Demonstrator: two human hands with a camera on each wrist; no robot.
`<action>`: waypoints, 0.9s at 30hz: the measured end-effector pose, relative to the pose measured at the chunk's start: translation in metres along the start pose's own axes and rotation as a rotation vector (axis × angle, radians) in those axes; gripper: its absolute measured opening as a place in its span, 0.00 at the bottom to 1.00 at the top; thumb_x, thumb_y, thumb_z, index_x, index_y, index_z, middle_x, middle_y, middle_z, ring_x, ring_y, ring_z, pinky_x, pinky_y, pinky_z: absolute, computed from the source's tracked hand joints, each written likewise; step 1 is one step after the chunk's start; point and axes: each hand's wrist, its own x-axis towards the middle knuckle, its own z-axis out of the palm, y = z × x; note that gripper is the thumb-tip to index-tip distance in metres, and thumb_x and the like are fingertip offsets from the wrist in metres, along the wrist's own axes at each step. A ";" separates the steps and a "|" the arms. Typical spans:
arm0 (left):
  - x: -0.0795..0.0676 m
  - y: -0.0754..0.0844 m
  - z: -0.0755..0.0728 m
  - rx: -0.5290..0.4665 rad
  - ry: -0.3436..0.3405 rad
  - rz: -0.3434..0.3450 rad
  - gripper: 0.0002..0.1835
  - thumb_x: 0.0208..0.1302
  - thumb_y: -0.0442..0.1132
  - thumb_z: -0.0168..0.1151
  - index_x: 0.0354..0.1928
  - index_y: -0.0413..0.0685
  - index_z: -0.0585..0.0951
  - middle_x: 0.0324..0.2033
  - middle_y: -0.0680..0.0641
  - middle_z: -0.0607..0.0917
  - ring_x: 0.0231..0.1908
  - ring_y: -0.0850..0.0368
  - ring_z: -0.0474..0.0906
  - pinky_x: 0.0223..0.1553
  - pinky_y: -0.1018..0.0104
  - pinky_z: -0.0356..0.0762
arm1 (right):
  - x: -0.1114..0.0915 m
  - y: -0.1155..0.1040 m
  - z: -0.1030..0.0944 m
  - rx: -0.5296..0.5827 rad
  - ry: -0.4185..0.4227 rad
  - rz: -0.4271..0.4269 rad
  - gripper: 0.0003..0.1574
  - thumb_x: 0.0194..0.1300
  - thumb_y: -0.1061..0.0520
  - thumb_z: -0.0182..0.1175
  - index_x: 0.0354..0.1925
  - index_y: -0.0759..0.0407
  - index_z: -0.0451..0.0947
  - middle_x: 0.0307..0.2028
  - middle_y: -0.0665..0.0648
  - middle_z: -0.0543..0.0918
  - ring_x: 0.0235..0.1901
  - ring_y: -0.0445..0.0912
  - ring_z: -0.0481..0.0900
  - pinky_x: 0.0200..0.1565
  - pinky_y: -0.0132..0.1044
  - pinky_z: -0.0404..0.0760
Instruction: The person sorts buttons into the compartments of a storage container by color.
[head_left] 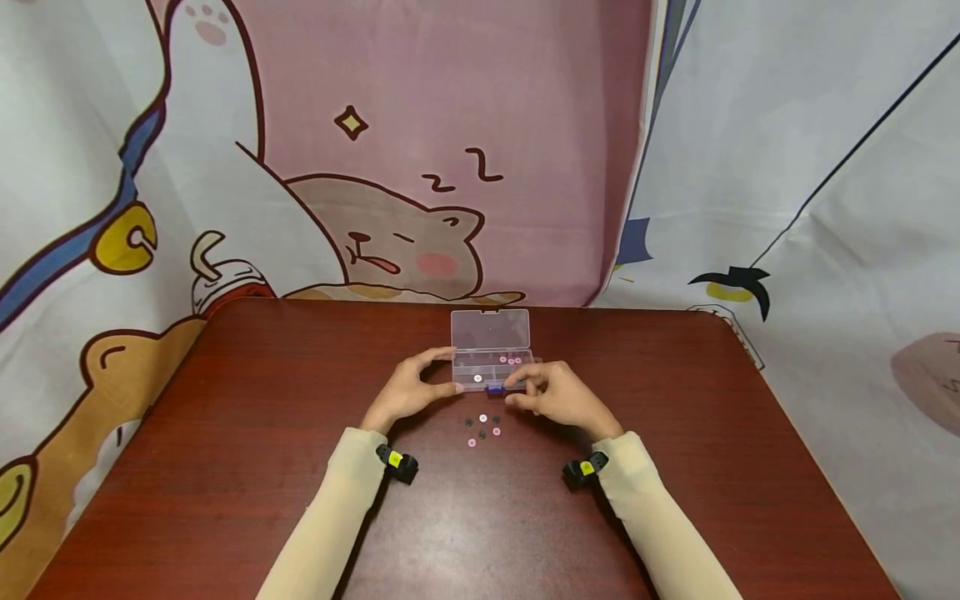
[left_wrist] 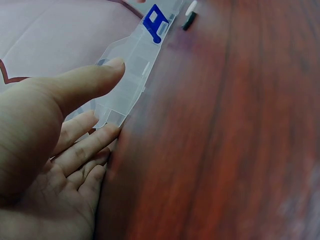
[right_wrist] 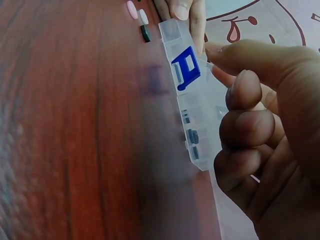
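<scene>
A clear plastic compartment box (head_left: 465, 368) stands on the table with its lid (head_left: 490, 329) raised at the back. My left hand (head_left: 408, 386) grips its left end, thumb at the front corner and fingers toward the back. My right hand (head_left: 555, 393) hovers by the front right, index finger and thumb apart near the blue latch (right_wrist: 187, 69), other fingers curled. Nothing shows between its fingertips. Inside lie pink button-like discs (head_left: 512, 361), a white disc (head_left: 477, 378) and dark discs (right_wrist: 193, 136).
Several loose discs lie in front of the box: a white disc (head_left: 483, 418), pink discs (head_left: 497, 432) and black discs (head_left: 482, 434). The brown wooden table (head_left: 262, 467) ends at a printed cloth (head_left: 555, 167) behind.
</scene>
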 end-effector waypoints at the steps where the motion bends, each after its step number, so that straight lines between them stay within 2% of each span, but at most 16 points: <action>1: 0.000 0.000 0.000 -0.002 0.001 0.003 0.36 0.57 0.48 0.79 0.68 0.58 0.77 0.65 0.51 0.82 0.72 0.49 0.69 0.74 0.46 0.64 | 0.000 0.000 0.000 0.004 -0.010 -0.002 0.12 0.64 0.53 0.73 0.45 0.53 0.87 0.15 0.47 0.74 0.16 0.38 0.71 0.21 0.29 0.69; 6: 0.001 -0.002 0.000 -0.004 0.003 0.015 0.36 0.57 0.47 0.79 0.68 0.57 0.78 0.65 0.51 0.82 0.72 0.49 0.70 0.74 0.46 0.64 | -0.001 -0.002 0.003 0.007 -0.061 -0.003 0.13 0.64 0.53 0.73 0.46 0.54 0.87 0.14 0.48 0.73 0.15 0.38 0.72 0.20 0.29 0.69; 13: 0.002 -0.003 0.000 -0.005 0.005 0.021 0.36 0.56 0.48 0.79 0.68 0.57 0.78 0.64 0.51 0.82 0.71 0.48 0.70 0.74 0.46 0.65 | 0.000 -0.003 0.009 -0.062 -0.114 0.006 0.11 0.64 0.53 0.72 0.46 0.49 0.87 0.12 0.44 0.72 0.14 0.37 0.72 0.20 0.29 0.70; 19: 0.001 -0.002 0.000 -0.004 0.004 0.014 0.36 0.56 0.47 0.79 0.68 0.57 0.78 0.65 0.51 0.82 0.71 0.49 0.70 0.74 0.46 0.65 | 0.000 -0.003 0.012 -0.071 -0.163 0.020 0.12 0.64 0.54 0.73 0.47 0.48 0.88 0.12 0.45 0.73 0.14 0.38 0.74 0.21 0.30 0.73; 27: 0.001 -0.001 0.000 -0.008 0.003 0.023 0.36 0.56 0.47 0.79 0.68 0.55 0.78 0.64 0.51 0.82 0.71 0.49 0.71 0.74 0.47 0.65 | -0.001 -0.005 0.016 -0.071 -0.170 0.032 0.10 0.63 0.57 0.73 0.43 0.46 0.88 0.13 0.45 0.73 0.15 0.37 0.74 0.21 0.30 0.73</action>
